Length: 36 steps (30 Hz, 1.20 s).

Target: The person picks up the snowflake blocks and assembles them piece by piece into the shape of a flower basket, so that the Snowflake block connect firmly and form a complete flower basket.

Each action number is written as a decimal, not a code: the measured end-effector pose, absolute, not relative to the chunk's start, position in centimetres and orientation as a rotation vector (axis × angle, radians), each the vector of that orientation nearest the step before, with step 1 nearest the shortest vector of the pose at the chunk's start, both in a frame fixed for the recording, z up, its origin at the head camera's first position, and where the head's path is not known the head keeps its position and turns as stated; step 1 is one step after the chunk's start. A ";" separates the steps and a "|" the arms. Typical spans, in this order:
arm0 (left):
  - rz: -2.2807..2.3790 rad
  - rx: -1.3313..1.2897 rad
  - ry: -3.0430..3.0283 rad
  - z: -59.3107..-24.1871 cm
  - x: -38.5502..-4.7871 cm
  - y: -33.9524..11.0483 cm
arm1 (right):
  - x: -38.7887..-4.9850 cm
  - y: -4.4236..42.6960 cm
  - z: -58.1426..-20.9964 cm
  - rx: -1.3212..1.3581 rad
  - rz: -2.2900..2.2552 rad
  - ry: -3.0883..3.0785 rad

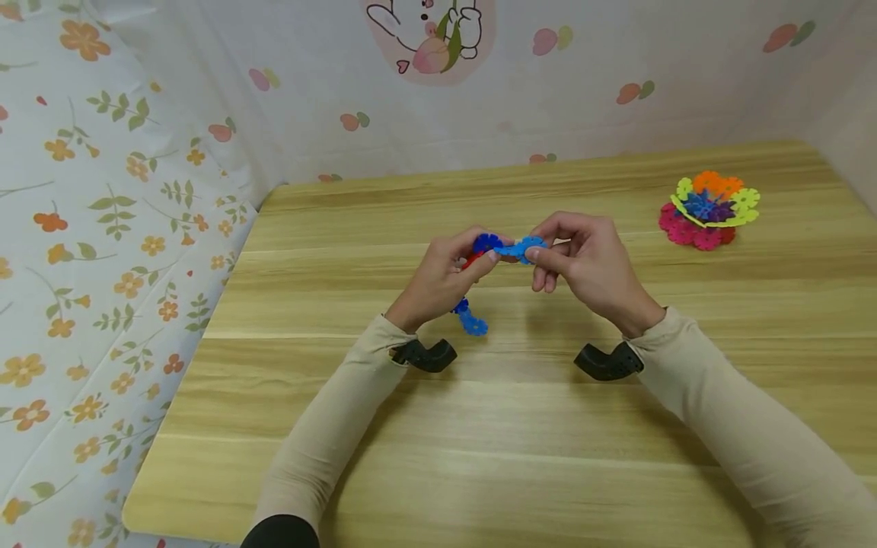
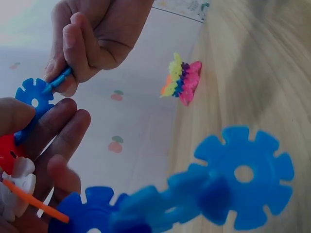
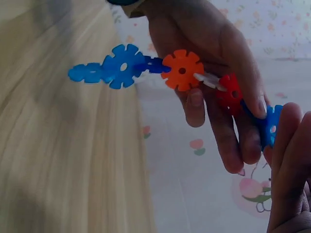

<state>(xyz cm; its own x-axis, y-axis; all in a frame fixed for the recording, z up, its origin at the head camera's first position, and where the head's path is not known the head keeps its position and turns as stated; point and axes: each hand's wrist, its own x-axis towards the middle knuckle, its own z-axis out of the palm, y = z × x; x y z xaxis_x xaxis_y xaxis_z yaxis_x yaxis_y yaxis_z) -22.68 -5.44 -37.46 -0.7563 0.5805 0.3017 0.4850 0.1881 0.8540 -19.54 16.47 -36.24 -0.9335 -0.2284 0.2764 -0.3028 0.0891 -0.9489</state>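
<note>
A chain of notched plastic snowflake discs runs through my left hand (image 1: 441,274). Its thumb and fingers pinch the chain near a blue disc (image 2: 34,97). Farther along come a red disc (image 3: 232,93), a white disc (image 2: 22,187) and an orange disc (image 3: 182,71), which lie against or beside the palm. Beyond them the loose end of blue discs (image 3: 124,67) sticks out past the hand. At the other end, my right hand (image 1: 592,259) pinches a light blue disc (image 1: 530,248) between thumb and fingers. Fingertips partly cover how that disc joins its neighbour.
On the wooden table (image 1: 479,457), a bowl-shaped flower of pink, yellow, orange, blue and purple discs (image 1: 706,213) stands at the back right. Patterned cloth (image 1: 137,304) hangs at the left and behind the table. A black wrist mount (image 1: 428,355) juts from the left cuff.
</note>
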 end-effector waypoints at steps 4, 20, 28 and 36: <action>1.593 1.054 2.357 -37.5 -22.7 -5.5 | -19.6 16.4 -36.4 0.542 2.102 -2.247; 1.787 0.612 1.892 -38.9 -24.8 -7.4 | -20.5 18.5 -37.2 0.314 2.592 -1.654; 1.841 0.663 1.826 -39.8 -24.9 -5.7 | -20.5 21.0 -37.7 0.291 2.445 -1.829; 1.972 0.673 1.828 -39.1 -25.1 -4.0 | -20.3 23.6 -37.9 0.239 1.962 -2.438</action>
